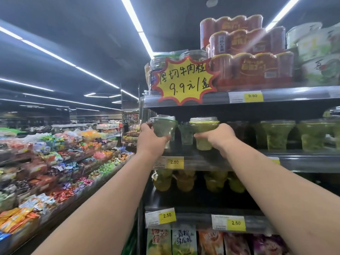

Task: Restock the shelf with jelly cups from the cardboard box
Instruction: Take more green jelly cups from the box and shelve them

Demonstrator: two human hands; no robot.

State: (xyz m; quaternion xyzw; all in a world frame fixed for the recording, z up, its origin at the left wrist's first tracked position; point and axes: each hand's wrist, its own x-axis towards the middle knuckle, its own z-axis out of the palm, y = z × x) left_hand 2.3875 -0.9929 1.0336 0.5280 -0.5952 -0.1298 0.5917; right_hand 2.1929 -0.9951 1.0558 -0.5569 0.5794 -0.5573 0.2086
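Observation:
Both my arms reach up to the second shelf (202,159) from the top. My left hand (150,138) grips a dark green jelly cup (162,126) at the shelf's left end, held above the shelf edge. My right hand (219,138) grips a lighter green jelly cup (203,131) whose base sits near the shelf surface. Another dark cup (185,133) stands between them, further back. More green jelly cups (277,135) line the same shelf to the right. The cardboard box is out of view.
The top shelf holds red multipacks (252,70), clear jars behind a yellow starburst price sign (184,80), and pale green bowls (316,52). Yellow-green cups (184,181) fill the shelf below, with snack bags (184,240) under that. A long candy display (55,162) runs along the left.

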